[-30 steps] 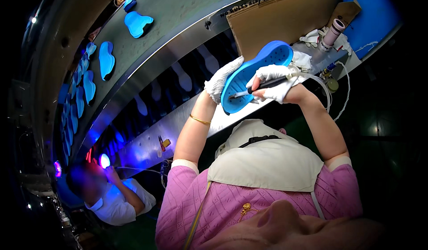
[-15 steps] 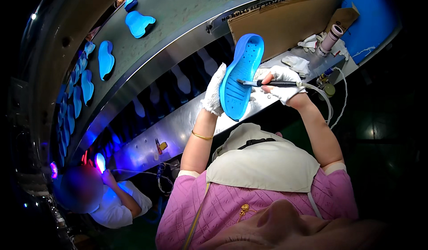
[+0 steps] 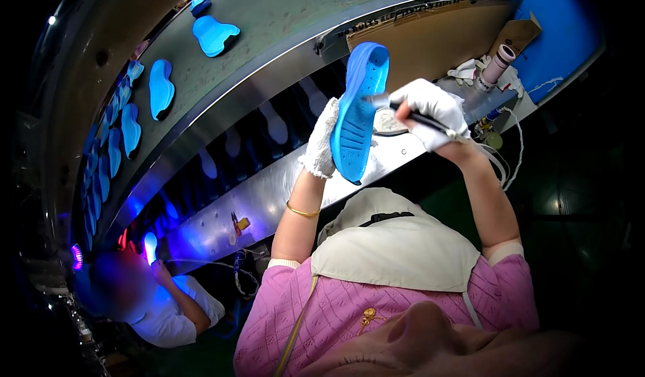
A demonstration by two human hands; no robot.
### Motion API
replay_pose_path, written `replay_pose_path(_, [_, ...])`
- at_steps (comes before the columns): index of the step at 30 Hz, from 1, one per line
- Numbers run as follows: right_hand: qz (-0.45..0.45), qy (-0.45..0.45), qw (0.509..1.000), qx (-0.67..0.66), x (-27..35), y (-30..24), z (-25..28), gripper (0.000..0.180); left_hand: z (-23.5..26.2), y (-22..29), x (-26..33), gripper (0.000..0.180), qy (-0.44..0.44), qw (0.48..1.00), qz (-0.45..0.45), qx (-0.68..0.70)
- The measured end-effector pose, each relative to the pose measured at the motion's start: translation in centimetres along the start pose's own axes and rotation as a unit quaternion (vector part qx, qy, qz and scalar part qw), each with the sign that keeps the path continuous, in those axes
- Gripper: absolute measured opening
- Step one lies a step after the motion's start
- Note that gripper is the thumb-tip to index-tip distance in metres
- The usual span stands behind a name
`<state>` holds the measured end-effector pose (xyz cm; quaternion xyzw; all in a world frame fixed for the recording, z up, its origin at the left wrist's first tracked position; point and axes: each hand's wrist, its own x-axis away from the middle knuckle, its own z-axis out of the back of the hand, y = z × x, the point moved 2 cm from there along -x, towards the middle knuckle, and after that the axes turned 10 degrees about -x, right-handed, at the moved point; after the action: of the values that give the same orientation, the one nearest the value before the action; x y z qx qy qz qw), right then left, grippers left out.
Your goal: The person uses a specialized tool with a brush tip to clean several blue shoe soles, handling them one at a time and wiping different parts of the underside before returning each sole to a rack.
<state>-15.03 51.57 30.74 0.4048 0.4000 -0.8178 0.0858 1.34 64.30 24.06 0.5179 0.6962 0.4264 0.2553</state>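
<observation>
My left hand [image 3: 321, 142], in a white glove, grips a blue shoe sole [image 3: 359, 111] and holds it upright, its inner face turned toward me. My right hand [image 3: 430, 113], also gloved in white, holds a dark-handled brush [image 3: 413, 113] whose bristle end touches the upper middle of the sole. Both hands are raised in front of the steel edge of a conveyor [image 3: 282, 54].
Several blue soles [image 3: 213, 35] lie in a row on the grey conveyor belt, curving away to the left. A cardboard sheet [image 3: 430, 37], a pink and white tube [image 3: 496, 64] and cords lie at the right. Another person in white [image 3: 168, 310] works at lower left under violet light.
The sole has been turned from a slant to nearly upright and lifted higher. My right hand with the brush has moved from the sole's lower part up toward its upper middle.
</observation>
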Motion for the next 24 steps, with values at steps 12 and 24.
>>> replay_pose_path(12, [-0.079, 0.082, 0.991, -0.075, 1.4, -0.9, 1.0, 0.012, -0.9, 10.8, -3.9, 0.087, -0.152, 0.983, -0.088, 0.061])
replay_pose_path(24, [-0.127, 0.117, 0.981, -0.089, 4.0, -0.8, 0.0, 0.016, 4.0, 14.5, -6.5, 0.041, 0.06, 0.879, -0.307, -0.36])
